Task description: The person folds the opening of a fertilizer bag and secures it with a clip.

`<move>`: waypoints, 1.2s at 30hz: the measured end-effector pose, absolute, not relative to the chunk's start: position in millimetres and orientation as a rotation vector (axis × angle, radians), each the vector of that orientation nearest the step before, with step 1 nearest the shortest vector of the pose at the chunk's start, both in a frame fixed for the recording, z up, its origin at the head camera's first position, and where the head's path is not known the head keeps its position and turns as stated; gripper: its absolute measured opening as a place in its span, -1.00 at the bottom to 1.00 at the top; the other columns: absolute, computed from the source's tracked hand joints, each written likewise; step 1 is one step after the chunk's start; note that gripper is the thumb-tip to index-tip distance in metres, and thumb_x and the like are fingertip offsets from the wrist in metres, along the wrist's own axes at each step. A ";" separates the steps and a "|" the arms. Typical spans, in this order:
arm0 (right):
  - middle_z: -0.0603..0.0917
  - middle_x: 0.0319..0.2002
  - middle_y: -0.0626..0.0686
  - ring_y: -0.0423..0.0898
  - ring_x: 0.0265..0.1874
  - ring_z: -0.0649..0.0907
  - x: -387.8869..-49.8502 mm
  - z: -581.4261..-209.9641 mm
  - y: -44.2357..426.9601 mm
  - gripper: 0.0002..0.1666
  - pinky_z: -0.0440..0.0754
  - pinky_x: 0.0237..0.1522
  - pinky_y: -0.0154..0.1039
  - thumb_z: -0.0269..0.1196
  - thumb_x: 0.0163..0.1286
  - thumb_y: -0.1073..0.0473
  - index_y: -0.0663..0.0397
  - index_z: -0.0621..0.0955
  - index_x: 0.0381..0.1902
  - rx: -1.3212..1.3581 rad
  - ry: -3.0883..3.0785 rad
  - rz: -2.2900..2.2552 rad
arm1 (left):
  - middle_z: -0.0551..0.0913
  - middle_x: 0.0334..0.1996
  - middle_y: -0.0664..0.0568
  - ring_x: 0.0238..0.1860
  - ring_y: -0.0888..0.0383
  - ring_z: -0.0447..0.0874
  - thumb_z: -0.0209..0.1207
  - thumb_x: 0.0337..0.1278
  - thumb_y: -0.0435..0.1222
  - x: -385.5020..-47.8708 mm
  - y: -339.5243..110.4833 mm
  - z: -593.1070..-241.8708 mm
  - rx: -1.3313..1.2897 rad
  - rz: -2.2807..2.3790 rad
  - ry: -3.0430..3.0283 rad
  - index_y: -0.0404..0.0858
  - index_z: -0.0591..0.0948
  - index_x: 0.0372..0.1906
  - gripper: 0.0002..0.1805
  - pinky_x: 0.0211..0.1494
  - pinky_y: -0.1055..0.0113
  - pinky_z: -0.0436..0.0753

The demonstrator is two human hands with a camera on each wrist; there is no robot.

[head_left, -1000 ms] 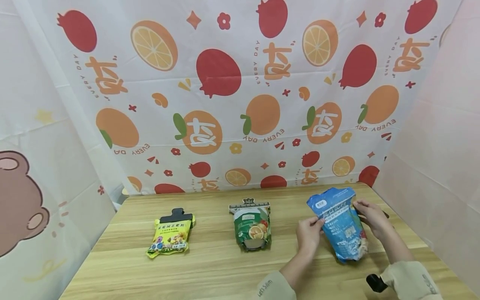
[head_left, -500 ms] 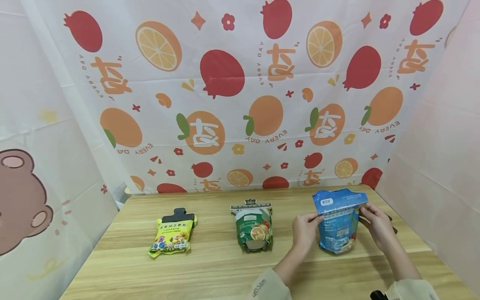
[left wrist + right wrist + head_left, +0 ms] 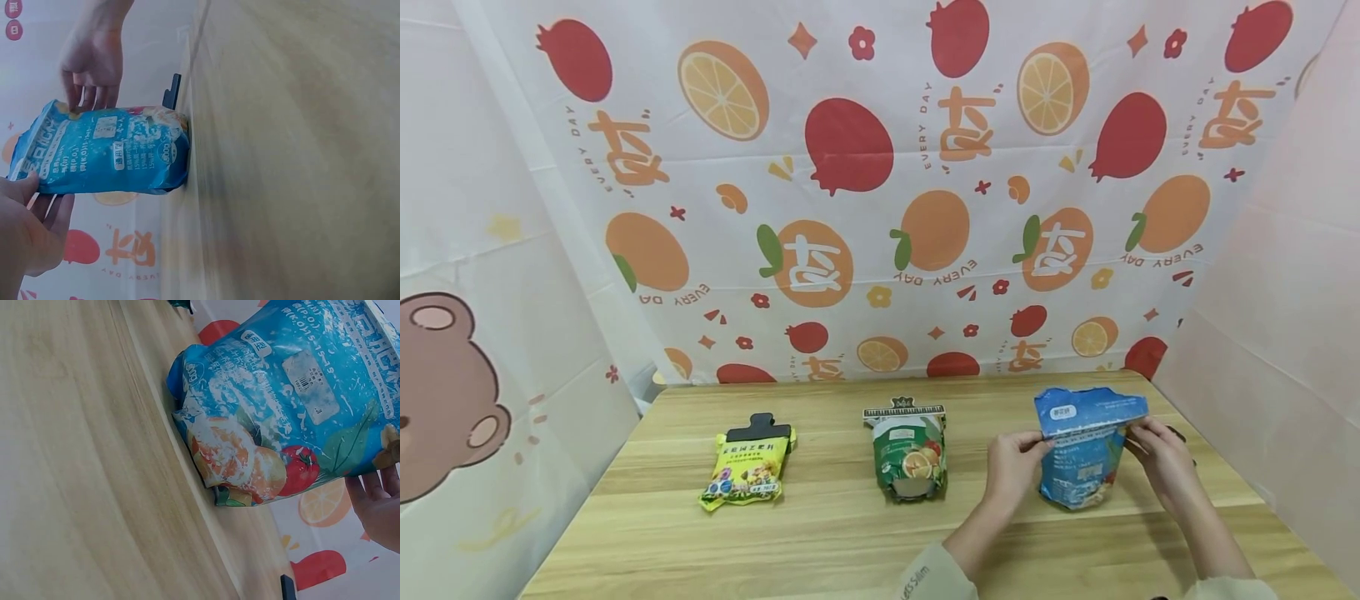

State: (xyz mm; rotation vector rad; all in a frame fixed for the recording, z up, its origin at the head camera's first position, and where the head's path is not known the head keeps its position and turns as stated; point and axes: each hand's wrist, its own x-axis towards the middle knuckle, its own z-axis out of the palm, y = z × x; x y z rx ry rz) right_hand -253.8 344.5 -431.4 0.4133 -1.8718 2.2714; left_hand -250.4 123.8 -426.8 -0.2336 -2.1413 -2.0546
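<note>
A blue bag [image 3: 1078, 467] stands upright on the wooden table at the right, its top part folded over toward the front. The left hand [image 3: 1011, 471] pinches the bag's left edge just under the fold, thumb in front, also visible in the left wrist view [image 3: 31, 234]. At the opposite edge the right hand [image 3: 1168, 467] pinches the same height; its fingertips are partly behind the bag. In the right wrist view the bag [image 3: 275, 406] shows printed fruit, with the right hand [image 3: 381, 509] at its edge.
A yellow bag [image 3: 747, 471] with a black clip [image 3: 760, 428] lies at the left of the table. Near the middle is a green bag [image 3: 910, 458] with a wide patterned clip [image 3: 903, 410]. A dark clip [image 3: 172, 92] lies behind the blue bag, partly hidden by the right hand.
The blue bag has gone from tilted to upright, and its top has folded forward more. Both hands have stayed on its side edges, the right one shifting slightly right.
</note>
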 end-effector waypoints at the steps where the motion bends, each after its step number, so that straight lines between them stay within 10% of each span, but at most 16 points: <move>1: 0.47 -0.26 -0.09 -0.27 -0.17 0.51 -253.3 -432.0 344.8 -0.77 0.44 -0.12 -0.44 -0.10 0.48 0.30 0.06 0.51 -0.26 0.418 -1.869 2.271 | 0.68 -0.46 0.16 -0.43 0.39 0.57 0.32 -0.05 -0.36 -249.1 124.0 -426.9 -0.235 -2.057 -2.139 -0.29 0.74 -0.40 -0.92 -0.41 0.51 0.54; 31: 0.58 -0.41 -0.08 -0.22 -0.32 0.56 -247.1 -422.7 336.1 -0.79 0.39 -0.12 -0.41 -0.03 0.44 0.31 0.09 0.52 -0.36 0.301 -1.729 2.271 | 0.68 -0.47 0.09 -0.42 0.32 0.57 0.35 -0.07 -0.24 -245.7 128.4 -423.6 -0.157 -2.254 -2.035 -0.35 0.72 -0.38 -0.78 -0.37 0.44 0.56; 36: 0.52 -0.25 -0.18 -0.30 -0.22 0.49 -244.3 -417.1 329.0 -0.85 0.35 -0.13 -0.51 0.08 0.39 0.26 0.03 0.43 -0.10 0.112 -1.850 2.012 | 0.67 -0.48 0.11 -0.43 0.32 0.55 0.36 -0.08 -0.21 -246.2 129.0 -423.1 -0.111 -2.248 -2.063 -0.32 0.73 -0.40 -0.78 -0.38 0.43 0.56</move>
